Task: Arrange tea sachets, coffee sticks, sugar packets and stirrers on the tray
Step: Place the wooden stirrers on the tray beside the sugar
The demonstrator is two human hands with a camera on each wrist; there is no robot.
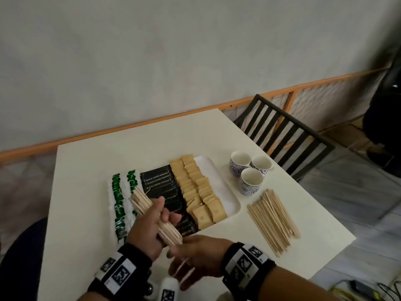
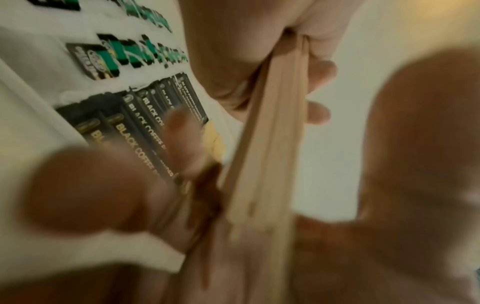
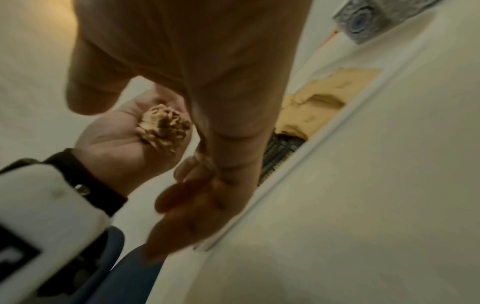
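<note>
My left hand (image 1: 156,220) grips a bundle of wooden stirrers (image 1: 145,203) slanted above the near left part of the white tray (image 1: 233,205). The tray holds rows of green-and-white tea sachets (image 1: 118,198), black coffee sticks (image 1: 160,181) and tan sugar packets (image 1: 195,185). My right hand (image 1: 195,255) hovers just below the bundle's near end, its fingers loosely extended and holding nothing. In the right wrist view the bundle (image 3: 163,127) shows end-on in the left palm. The left wrist view shows the bundle (image 2: 270,144) beside the coffee sticks (image 2: 145,115).
A loose pile of stirrers (image 1: 273,218) lies on the white table right of the tray. Three patterned cups (image 1: 249,170) stand behind that pile. A black slatted chair (image 1: 282,131) is at the table's far right edge. The table's near edge runs just below my wrists.
</note>
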